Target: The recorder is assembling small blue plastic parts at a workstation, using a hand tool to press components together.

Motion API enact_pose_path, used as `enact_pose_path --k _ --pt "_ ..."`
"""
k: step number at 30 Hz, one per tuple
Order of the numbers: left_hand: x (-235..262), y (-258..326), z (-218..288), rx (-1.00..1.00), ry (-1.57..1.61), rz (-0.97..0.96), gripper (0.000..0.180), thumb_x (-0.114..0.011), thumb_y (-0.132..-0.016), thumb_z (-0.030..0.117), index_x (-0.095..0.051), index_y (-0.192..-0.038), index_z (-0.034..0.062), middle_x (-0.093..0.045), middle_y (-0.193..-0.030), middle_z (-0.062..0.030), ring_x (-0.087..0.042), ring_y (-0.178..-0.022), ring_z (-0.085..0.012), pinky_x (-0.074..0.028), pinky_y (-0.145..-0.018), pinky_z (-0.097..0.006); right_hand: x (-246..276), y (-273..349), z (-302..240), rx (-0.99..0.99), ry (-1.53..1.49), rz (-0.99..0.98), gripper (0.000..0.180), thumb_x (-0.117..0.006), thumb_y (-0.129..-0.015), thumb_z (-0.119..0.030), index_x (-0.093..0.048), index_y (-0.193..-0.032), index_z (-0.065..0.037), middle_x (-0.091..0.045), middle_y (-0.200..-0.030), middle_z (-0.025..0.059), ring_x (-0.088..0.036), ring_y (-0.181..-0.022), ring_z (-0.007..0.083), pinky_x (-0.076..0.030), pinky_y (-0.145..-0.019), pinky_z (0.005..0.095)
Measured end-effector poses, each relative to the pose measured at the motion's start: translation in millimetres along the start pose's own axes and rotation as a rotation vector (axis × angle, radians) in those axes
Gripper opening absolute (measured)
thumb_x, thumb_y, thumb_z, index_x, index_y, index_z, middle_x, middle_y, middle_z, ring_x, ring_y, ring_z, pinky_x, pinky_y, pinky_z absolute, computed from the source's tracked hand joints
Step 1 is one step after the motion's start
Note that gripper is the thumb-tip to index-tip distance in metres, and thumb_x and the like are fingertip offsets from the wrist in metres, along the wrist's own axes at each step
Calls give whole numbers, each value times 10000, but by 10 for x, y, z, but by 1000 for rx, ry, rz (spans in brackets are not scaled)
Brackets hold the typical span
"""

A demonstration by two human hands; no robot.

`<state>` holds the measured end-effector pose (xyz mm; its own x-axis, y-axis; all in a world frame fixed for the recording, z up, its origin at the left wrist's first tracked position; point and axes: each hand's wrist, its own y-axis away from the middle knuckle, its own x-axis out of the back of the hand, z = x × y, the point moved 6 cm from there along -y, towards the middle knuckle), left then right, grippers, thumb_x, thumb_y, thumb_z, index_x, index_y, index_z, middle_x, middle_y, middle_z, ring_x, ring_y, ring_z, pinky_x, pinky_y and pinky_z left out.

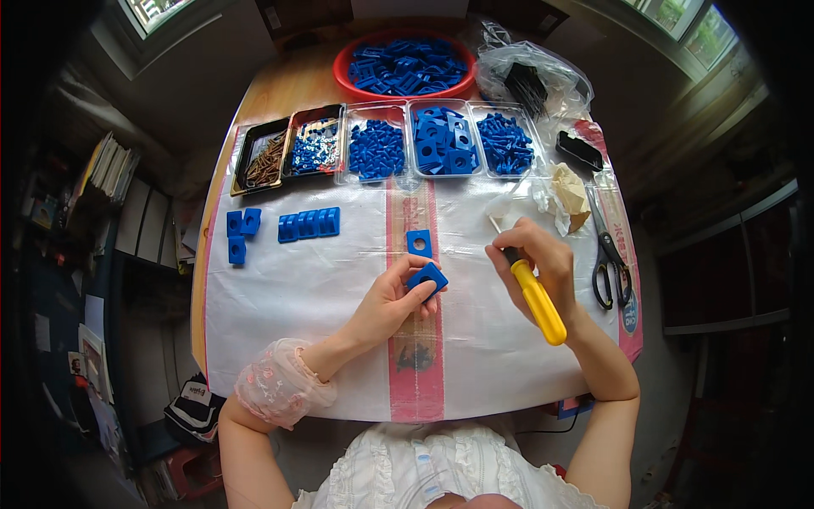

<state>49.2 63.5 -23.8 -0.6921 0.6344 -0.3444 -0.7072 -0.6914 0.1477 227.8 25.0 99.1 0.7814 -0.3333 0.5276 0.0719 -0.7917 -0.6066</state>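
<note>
My left hand (398,293) is closed around a blue square plastic block (427,277) with a round hole, the thumb lying across its near side. A similar blue block with a hole (419,243) lies on the table just beyond it. In my right hand (543,259) is a screwdriver (538,303) with a yellow handle and a black collar. Its metal shaft points up and to the left, apart from the block. To the left on the table are a small group of blue blocks (237,248) and a row of blue pieces (309,224) set side by side.
Along the far side stand a black tray of screws (248,183), a tray of small mixed parts (293,161) and clear boxes of blue parts (469,172). Behind them sits a red basin (342,79) heaped with blue pieces. Black-handled scissors (604,270) lie at right, near crumpled paper (573,193).
</note>
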Motion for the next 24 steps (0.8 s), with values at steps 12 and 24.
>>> enact_pose_path --k 12,24 --pt "-13 38 20 -9 -9 -22 224 -582 -994 99 -509 -1197 40 -620 -1022 -57 -613 -812 -63 -510 -699 -201 640 260 414 -105 641 -590 166 -640 -788 73 -540 -890 -10 -570 -832 122 -624 -772 311 -494 -668 402" --pt "18 13 -56 7 78 -32 239 -510 -1024 103 -473 -1250 34 -622 -1130 -122 -663 -934 -145 -551 -795 -235 488 412 735 -140 748 -740 122 -575 -853 12 -576 -972 -13 -572 -922 125 -599 -897 274 -493 -819 392"
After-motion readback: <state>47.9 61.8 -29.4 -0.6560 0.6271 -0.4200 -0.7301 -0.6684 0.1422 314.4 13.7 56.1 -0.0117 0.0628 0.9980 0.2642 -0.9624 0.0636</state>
